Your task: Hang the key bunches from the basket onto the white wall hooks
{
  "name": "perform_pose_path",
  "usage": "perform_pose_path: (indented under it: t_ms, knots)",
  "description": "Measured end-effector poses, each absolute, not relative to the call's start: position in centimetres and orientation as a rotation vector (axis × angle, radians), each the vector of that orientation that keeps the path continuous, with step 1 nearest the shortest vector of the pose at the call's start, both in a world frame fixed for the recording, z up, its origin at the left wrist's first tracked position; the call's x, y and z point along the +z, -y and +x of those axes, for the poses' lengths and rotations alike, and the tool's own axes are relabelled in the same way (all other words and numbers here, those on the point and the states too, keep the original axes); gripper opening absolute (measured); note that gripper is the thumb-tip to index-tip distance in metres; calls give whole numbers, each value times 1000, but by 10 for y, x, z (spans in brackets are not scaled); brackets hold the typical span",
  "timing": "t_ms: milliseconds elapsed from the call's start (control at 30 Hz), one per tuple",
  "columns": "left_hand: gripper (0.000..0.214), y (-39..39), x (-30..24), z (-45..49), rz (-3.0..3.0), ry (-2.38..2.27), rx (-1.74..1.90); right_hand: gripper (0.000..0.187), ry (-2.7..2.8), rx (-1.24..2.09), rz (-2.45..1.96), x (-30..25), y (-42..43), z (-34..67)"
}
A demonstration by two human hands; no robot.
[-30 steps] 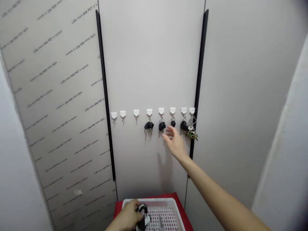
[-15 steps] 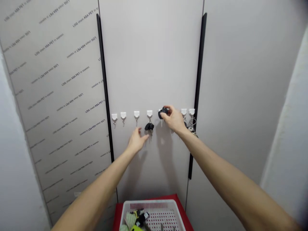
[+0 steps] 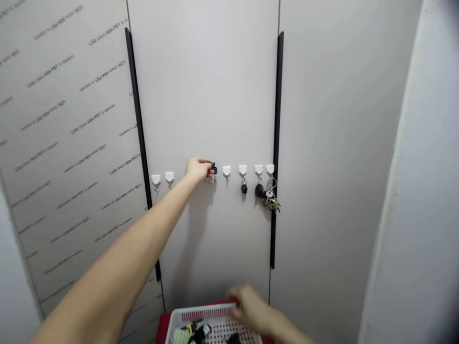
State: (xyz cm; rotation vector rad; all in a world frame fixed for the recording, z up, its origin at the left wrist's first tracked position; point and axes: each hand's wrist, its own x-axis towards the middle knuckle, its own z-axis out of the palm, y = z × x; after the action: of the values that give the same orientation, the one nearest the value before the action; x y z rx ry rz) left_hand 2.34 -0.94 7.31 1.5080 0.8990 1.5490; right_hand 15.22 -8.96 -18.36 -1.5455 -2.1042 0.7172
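My left hand (image 3: 199, 170) is raised against the white panel, its fingers closed on a bunch of keys (image 3: 214, 168) with black heads. The hand hides the hook behind that bunch. Over the white plastic basket (image 3: 208, 314), low in the view, my right hand (image 3: 251, 308) is smeared by motion, so its grip cannot be made out. Below it, a black object (image 3: 234, 338) lies at the bottom edge, partly cut off. Just right of my left hand, a white hook (image 3: 226, 171) carries nothing.
Further right hang a small black key set (image 3: 244, 189), a larger black key set (image 3: 258, 191) and a bigger ring of keys (image 3: 271, 201). Two bare hooks (image 3: 169, 177) are at the left. Long black handles (image 3: 278, 134) flank the panel. The basket stands on something red (image 3: 163, 327).
My right hand has come down from the hooks to the basket; the hook where it held black keys is bare. My left hand has risen and closed on the hanging keys. The view has shifted right.
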Motion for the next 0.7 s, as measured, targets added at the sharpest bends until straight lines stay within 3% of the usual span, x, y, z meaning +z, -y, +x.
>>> perform_pose_path:
  t_ms: [133, 233, 367, 567, 700]
  knots:
    - [9, 35, 75, 25, 1569, -731, 1493, 32, 1494, 106, -1321, -82, 58, 175]
    - [15, 62, 43, 25, 1645, -688, 1311, 37, 1331, -127, -1319, -30, 35, 188]
    - [15, 83, -45, 18, 1675, -874, 967, 21, 1381, -199, -1409, -8, 21, 194]
    - [20, 87, -197, 8, 1647, -1050, 685, 26, 1377, -206, -1332, 40, 35, 188]
    - [13, 97, -248, 5, 1944, -1101, 443, 20, 1821, 3, -1440, 3, 61, 165]
